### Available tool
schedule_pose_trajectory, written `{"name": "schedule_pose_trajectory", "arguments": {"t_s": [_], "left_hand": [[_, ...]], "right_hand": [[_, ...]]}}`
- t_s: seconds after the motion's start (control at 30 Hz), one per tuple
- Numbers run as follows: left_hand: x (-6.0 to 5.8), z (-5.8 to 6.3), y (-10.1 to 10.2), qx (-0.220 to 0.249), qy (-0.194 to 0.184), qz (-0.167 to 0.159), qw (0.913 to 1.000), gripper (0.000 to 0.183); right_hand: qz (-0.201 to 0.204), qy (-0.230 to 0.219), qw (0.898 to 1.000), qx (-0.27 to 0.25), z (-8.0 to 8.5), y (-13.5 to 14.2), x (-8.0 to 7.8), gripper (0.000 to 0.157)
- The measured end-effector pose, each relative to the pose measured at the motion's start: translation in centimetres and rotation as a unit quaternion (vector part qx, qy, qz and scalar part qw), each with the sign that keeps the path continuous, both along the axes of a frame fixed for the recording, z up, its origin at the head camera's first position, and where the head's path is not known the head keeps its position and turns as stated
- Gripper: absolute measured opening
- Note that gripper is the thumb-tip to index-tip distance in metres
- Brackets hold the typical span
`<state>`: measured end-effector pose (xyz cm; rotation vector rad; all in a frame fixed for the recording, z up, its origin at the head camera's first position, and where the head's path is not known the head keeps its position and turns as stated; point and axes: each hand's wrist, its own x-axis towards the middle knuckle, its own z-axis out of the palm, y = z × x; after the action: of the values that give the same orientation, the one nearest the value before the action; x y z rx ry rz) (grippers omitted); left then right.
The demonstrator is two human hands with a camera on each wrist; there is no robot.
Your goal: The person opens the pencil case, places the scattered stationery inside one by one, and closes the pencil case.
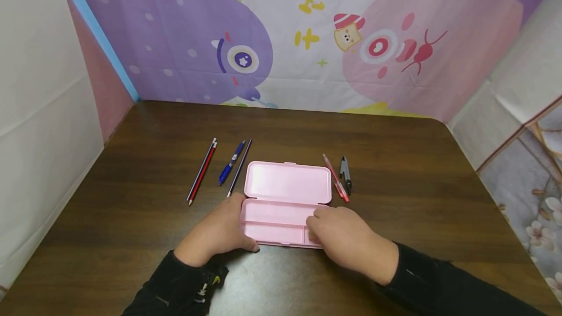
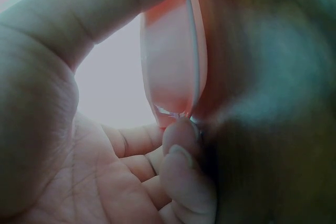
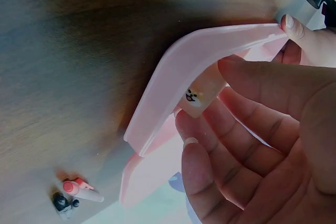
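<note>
Beyond and left of the left hand [image 1: 218,231], two slim, straight pencils [image 1: 202,173] side by side, dark and red; next, a blue pen [image 1: 231,163], smooth and rounded; then a dark pencil [image 1: 239,167], slanting almost down to the fingers. Left hand curled around the left end of an open pencil case [image 1: 272,213], thumb at the near corner, fingers towards the far one. Between both hands, glossy pink plastic: rounded corners, raised thin walls, straight dividers, lid folded back beyond. Over the right end, right hand [image 1: 349,235] pinching a small pale block [image 3: 207,92], flat-faced, printed with a little animal face, close inside the wall; depth impossible to tell. Just beyond the right hand, a red pen [image 1: 335,177] near the lid, then a grey-and-black pen [image 1: 345,174]. In front of the case, between the sleeves, bare worktop [image 1: 417,169], brown and wood-grained; right of the right hand, a wide stretch out to the slanting edge.
</note>
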<state>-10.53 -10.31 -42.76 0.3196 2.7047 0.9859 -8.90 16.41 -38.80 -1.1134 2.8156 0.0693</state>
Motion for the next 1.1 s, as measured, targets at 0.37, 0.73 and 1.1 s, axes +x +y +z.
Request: {"name": "schedule_pose_trajectory", "arguments": {"t_s": [0.37, 0.73, 1.1], "left_hand": [[0.0, 0.2, 0.0, 0.0, -0.005, -0.002, 1.0, 0.095], [0.0, 0.2, 0.1, 0.001, -0.011, 0.002, 0.9999, 0.096], [0.2, 0.5, 0.1, 0.012, -0.009, -0.001, 0.9999, 0.096]], "right_hand": [[0.002, -0.008, 1.0, -0.018, -0.1, -0.2, -0.5, 0.009], [0.014, 0.001, 0.999, -0.036, -0.4, 0.2, -0.5, 0.008], [0.028, 0.011, 0.996, -0.082, -0.9, 1.0, -0.3, 0.01]]}}
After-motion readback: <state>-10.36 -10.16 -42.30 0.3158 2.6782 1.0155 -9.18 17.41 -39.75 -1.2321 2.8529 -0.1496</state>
